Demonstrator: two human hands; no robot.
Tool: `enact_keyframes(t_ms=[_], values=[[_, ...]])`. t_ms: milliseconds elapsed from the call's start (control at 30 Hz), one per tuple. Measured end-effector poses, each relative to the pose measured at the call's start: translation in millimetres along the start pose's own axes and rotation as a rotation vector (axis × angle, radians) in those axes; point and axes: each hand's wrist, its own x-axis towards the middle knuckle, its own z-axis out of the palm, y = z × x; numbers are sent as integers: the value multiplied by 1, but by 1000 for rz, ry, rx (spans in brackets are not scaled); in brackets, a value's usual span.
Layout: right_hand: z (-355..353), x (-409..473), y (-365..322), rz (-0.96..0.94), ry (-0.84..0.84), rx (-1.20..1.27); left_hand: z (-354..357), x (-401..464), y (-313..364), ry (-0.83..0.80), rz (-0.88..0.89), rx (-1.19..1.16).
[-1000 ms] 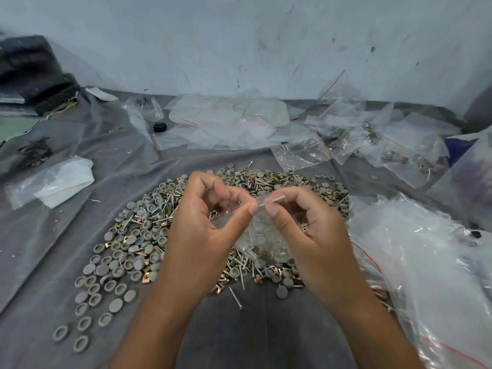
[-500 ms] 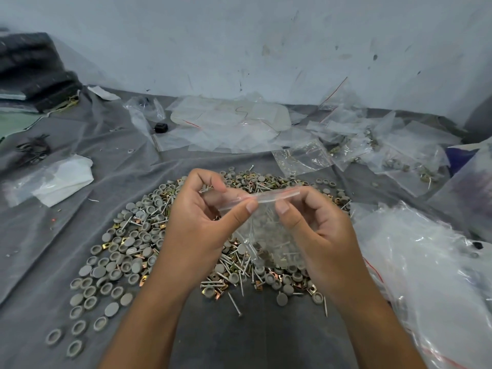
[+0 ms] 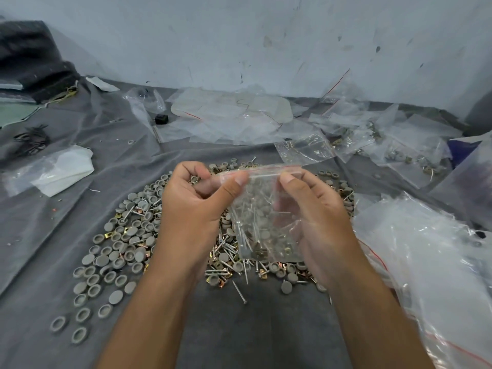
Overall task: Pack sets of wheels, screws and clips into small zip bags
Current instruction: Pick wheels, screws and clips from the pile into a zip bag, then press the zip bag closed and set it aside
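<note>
A small clear zip bag (image 3: 262, 217) with a red line along its top hangs upright between both hands, with screws and a brass clip visible inside. My left hand (image 3: 194, 211) pinches the bag's top left edge between thumb and fingers. My right hand (image 3: 314, 222) pinches the top right edge with its thumb in front and its fingers behind the bag. Below the hands, a large pile of grey wheels (image 3: 119, 246), silver screws (image 3: 226, 254) and brass clips (image 3: 109, 235) lies spread on the grey cloth (image 3: 239, 328).
A heap of empty clear bags (image 3: 431, 262) lies at the right. Flat plastic bags (image 3: 229, 115) and filled small bags (image 3: 399, 147) sit at the back by the wall. White folded plastic (image 3: 61, 171) lies at the left, dark fabric (image 3: 32, 59) at the far left corner.
Both hands have lifted the bag's top and spread it flat, so it now faces me. The view has shifted slightly closer.
</note>
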Motion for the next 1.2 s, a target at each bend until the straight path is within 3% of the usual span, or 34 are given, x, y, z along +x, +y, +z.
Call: enact_keyframes(t_ms=[100, 467, 667, 900, 1100, 1200], values=[[-1, 1, -1, -73, -35, -111, -4, 0, 5, 5, 3, 10], [4, 3, 5, -196, -15, -61, -4, -4, 8, -88, 4, 166], [4, 0, 1, -132, -35, -52, -5, -5, 6, -58, 76, 269], [-2, 1, -3, -89, 11, -9, -12, 4, 4, -12, -4, 214], [-18, 16, -20, -99, -43, -248, -10, 5, -3, 13, 51, 255], [-40, 40, -35, -69, 86, -371, -6, 5, -7, 2, 42, 220]])
